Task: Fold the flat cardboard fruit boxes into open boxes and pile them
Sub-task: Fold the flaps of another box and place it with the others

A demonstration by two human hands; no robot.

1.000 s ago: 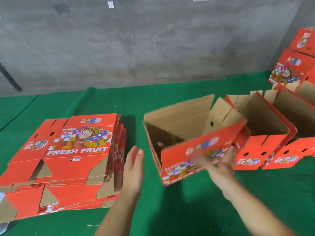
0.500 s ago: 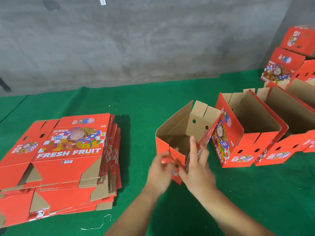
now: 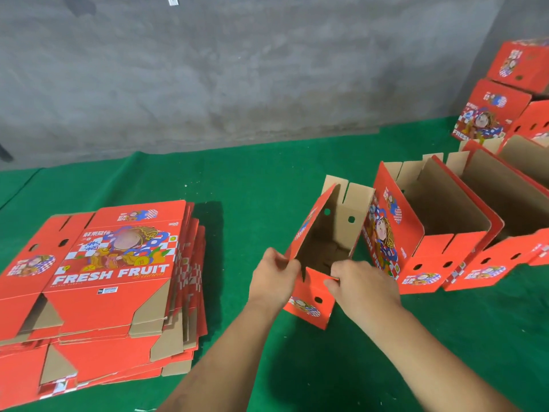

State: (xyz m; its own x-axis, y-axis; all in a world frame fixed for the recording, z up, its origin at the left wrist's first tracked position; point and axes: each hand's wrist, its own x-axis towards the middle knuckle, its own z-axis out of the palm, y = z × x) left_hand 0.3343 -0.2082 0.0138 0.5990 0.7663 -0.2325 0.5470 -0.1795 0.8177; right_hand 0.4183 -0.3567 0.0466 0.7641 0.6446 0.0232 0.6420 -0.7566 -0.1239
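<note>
Two hands meet on one half-formed box that stands upright on the green counter. My left hand pinches the near corner where the tall left wall meets the short front panel; my right hand curls over the top edge of that front panel just beside it, so each grip is narrow and closed on cardboard. Directly beyond the two grips the box mouth opens, brown inside, with notched flaps at the far end standing up. Touching the box's right side, just right of my right hand, a row of finished boxes stands open. Further right and beyond, more boxes are piled against the grey wall. Well left of my left hand lies the stack of flat boxes not yet folded.

The cardboard looks light and fairly stiff, so I judge it will flex along its scored creases but buckle if squeezed mid-panel. Corners and top edges seem the best places to hold, as the printed red face looks smooth and may slip under flat fingers. The tall left wall leans inward a little, which suggests the front panel is not yet locked square
</note>
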